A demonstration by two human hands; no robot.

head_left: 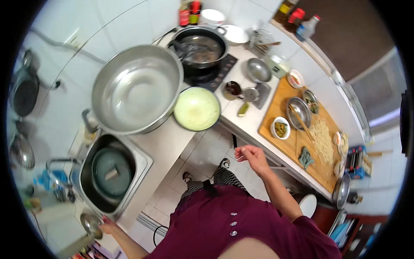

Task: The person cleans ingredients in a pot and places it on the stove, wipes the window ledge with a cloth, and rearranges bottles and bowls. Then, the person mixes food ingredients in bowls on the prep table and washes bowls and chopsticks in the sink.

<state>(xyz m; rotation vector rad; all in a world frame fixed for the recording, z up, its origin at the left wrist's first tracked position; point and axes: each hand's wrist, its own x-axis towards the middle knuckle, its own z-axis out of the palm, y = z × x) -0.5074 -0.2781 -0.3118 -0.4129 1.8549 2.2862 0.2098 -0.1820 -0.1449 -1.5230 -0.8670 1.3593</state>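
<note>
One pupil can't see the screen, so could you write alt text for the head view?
A person's left hand holds a round metal item beside a sink; the loosely curled right hand hangs over the floor. A large metal pan stands near the sink, and noodle-like strips lie on a wooden board.

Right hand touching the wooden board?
Apart. The head view shows a strip of white counter between the right hand and the wooden board.
</note>
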